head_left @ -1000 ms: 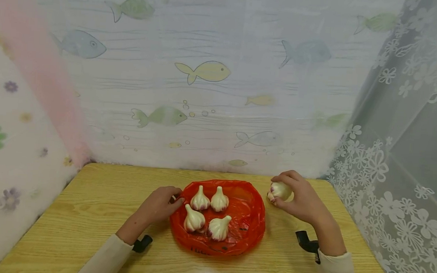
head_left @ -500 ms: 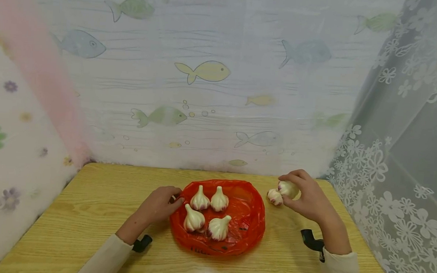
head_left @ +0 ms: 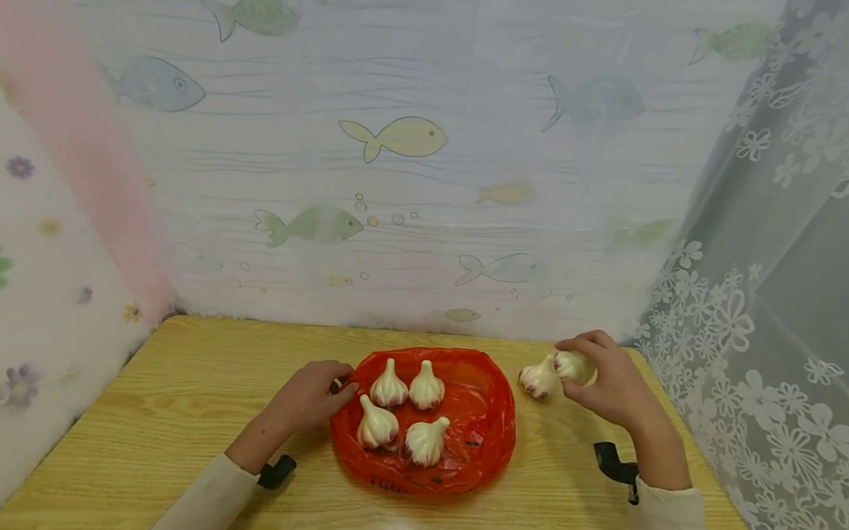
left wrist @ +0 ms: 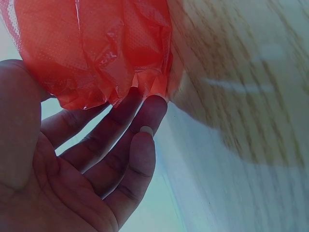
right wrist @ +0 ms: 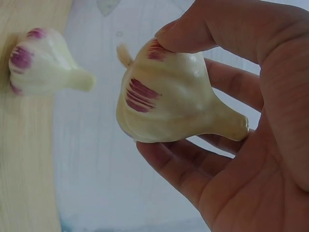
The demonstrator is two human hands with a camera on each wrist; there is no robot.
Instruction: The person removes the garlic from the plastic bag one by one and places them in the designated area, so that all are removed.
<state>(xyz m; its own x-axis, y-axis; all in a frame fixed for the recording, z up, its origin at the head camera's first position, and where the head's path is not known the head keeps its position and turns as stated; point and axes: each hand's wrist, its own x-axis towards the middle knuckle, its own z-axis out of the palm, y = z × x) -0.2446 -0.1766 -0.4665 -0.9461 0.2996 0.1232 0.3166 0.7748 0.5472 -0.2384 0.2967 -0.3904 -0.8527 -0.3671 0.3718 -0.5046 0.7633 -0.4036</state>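
Note:
On the table sits a red plastic bag [head_left: 473,436], spread round like a shallow bowl. Several garlic bulbs lie in it, one at the front right [head_left: 426,441]. At its left rim my left hand [head_left: 314,395] holds the edge, thumb and fingertips at the plastic; the left wrist view has the crinkled bag [left wrist: 101,53] over the fingertips. My right hand [head_left: 609,387] grips a garlic bulb [right wrist: 164,96] between thumb and fingers, its stem toward the palm. Just left of it, another garlic bulb [head_left: 538,378] rests on the table, also seen apart in the right wrist view.
The wooden table [head_left: 194,397] ends at a back edge against a curtain [head_left: 413,216] printed with fish. A flower-patterned sheer curtain [head_left: 785,396] hangs on the right. Black wrist mounts [head_left: 614,465] stick out beside both wrists.
My right hand has moved to the right with the garlic bulb in its grip, away from the other bulb, which now shows on the table. The left hand stays at the bag's rim.

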